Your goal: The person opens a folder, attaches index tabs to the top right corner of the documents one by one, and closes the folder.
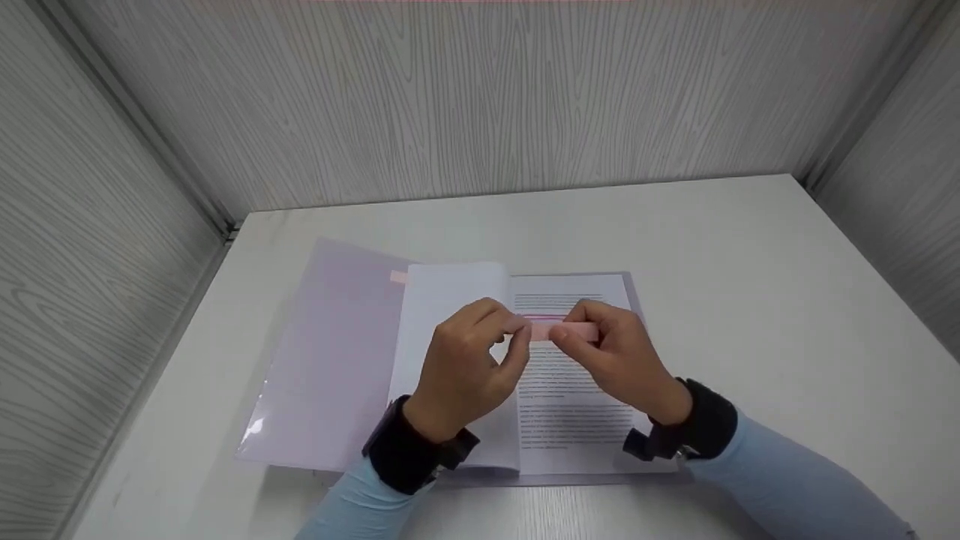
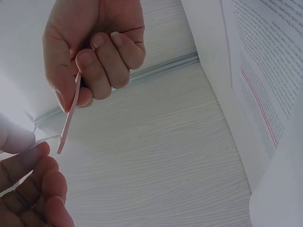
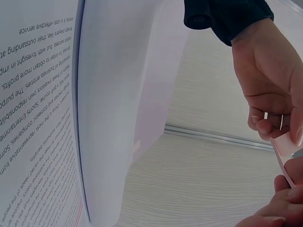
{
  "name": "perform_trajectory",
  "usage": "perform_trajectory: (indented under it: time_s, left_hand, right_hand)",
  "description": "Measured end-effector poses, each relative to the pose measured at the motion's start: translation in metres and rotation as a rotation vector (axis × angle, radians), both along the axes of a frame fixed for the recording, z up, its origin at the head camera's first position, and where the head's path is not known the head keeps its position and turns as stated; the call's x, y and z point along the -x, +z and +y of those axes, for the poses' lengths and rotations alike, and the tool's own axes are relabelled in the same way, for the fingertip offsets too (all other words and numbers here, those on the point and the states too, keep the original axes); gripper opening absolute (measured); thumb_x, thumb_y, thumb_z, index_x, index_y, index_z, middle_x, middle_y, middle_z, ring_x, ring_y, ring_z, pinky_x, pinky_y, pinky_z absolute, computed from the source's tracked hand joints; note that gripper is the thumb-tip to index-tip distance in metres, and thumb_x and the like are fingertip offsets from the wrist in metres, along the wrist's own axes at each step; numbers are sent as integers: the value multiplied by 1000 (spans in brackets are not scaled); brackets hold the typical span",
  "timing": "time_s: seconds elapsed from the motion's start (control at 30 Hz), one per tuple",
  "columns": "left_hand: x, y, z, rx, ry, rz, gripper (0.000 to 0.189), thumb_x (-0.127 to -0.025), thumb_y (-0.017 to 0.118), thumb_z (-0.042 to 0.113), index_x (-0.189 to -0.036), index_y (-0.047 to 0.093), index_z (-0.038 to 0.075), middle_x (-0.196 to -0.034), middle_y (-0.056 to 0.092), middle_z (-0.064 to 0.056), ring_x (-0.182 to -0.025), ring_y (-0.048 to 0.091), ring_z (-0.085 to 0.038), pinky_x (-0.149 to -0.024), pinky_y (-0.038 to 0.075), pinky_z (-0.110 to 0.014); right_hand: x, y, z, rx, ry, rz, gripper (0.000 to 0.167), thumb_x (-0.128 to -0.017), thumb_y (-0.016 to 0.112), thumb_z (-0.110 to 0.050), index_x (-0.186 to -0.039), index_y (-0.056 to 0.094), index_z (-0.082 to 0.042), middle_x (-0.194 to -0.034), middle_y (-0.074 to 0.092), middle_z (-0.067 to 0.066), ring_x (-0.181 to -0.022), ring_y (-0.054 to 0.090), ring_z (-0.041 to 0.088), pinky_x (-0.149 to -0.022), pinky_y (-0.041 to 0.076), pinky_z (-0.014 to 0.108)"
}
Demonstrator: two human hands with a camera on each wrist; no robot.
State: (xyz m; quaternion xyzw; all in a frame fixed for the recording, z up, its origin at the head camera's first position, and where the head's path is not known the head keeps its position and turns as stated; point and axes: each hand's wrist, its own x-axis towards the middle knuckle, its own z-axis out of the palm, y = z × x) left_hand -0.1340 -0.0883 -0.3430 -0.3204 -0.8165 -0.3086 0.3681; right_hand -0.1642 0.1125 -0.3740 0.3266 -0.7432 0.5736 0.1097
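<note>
My right hand [image 1: 626, 356] grips a small pad of pink sticky notes [image 1: 585, 330] between thumb and curled fingers. At the pad's left end, my left hand [image 1: 465, 367] pinches a pale pink sticky note [image 3: 286, 144] between thumb and fingertips. In the right wrist view this note is lifted at an angle from the pad, its end still meeting it. Both hands are held over an open document of printed pages [image 1: 570, 416]. Pink lines [image 2: 260, 107] mark some of its text near the top.
The document lies in a translucent lilac folder [image 1: 322, 360] with its cover spread left. A blank page back [image 1: 450, 289] is turned over the cover, and a pink tab [image 1: 398, 277] sticks out from its edge. The white table [image 1: 712, 247] meets wood-grain panels [image 1: 480, 97] behind.
</note>
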Motion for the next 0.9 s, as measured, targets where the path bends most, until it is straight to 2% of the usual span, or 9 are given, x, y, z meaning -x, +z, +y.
perform_trajectory:
  time_s: [0.17,0.37,0.43,0.5,0.6,0.73,0.83,0.9]
  left_hand:
    - [-1,3,-3,-40,28,-19,12,-87,62,6,-78,70,8,-70,60,0,-62,53,-8,-57,46,-17]
    - [-2,7,-7,-83,54,-11,11,-87,62,5,-81,71,6,-71,64,-1,-61,55,-7,-56,48,-17]
    - [-2,9,-8,-95,63,-3,11,-87,61,5,-81,70,7,-72,65,-1,-61,55,-7,-55,48,-17]
    - [-2,10,-9,-103,67,7,11,-87,62,4,-80,70,7,-72,65,0,-61,55,-6,-53,47,-17]
    - [-2,11,-10,-109,68,29,10,-87,63,4,-81,71,7,-72,65,0,-61,55,-7,-54,47,-17]
    - [-1,11,-10,-116,67,61,8,-85,66,2,-86,74,4,-74,66,-2,-63,59,-9,-60,50,-17]
    - [-1,11,-11,-117,74,75,12,-84,67,0,-92,75,3,-75,66,-3,-64,60,-9,-61,50,-17]
    - [-1,11,-12,-114,75,78,14,-83,68,0,-94,76,2,-75,67,-3,-64,60,-9,-60,50,-17]
  right_hand:
    - [-1,4,0,-25,-40,6,11,-88,66,0,-80,62,-7,-59,46,-1,-50,40,11,-44,33,24]
    - [-12,25,-4,-11,-59,26,14,-88,62,6,-76,58,0,-57,41,1,-50,36,10,-43,29,24]
    - [-10,25,-2,-12,-63,25,14,-88,63,5,-76,58,-1,-57,40,0,-49,35,10,-42,28,24]
    - [-3,19,2,-23,-60,3,13,-89,63,2,-78,59,-2,-57,40,-1,-49,35,10,-42,27,24]
    - [11,11,13,-69,-42,-73,10,-94,61,-8,-85,62,-4,-59,41,0,-51,38,12,-45,29,25]
    - [33,14,37,-196,-24,-171,19,-99,54,-21,-98,67,-7,-70,49,8,-61,46,19,-53,36,25]
    - [54,14,61,-295,-59,-225,24,-100,52,-26,-106,68,-10,-80,56,11,-67,51,23,-57,41,25]
    - [68,10,79,-334,-112,-252,26,-100,52,-28,-110,68,-10,-83,58,10,-69,52,23,-57,42,25]
